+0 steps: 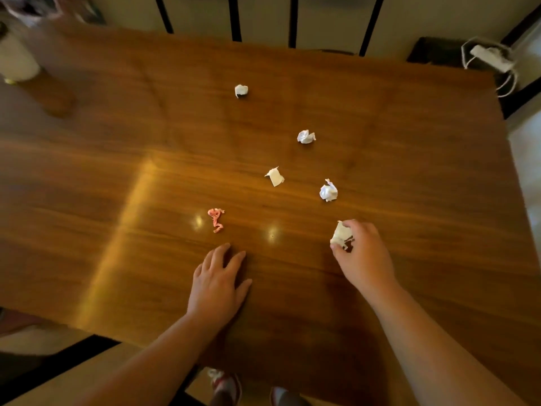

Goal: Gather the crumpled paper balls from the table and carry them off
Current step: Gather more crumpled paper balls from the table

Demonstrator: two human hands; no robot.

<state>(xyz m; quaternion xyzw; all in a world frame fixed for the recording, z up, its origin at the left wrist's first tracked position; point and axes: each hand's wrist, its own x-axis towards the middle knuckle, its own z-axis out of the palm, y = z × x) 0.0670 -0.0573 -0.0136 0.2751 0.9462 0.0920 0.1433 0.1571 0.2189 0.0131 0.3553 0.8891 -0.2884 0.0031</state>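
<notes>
Several crumpled paper balls lie scattered on the wooden table [117, 171]. My right hand [363, 253] is closed around one white paper ball [339, 234] near the front right. Other white balls lie just beyond it [328, 191], at the centre [275, 176], further back [306, 137], and at the far middle [241, 90]. A twisted pink paper scrap [216, 219] lies left of centre. My left hand [218, 284] rests flat on the table with fingers spread, just below the pink scrap, holding nothing.
A white cylinder [16, 58] stands at the far left corner. Dark chair slats [235, 17] line the far edge. A white power strip with a cable [491, 58] lies beyond the far right corner. My feet [228, 388] show below the near edge.
</notes>
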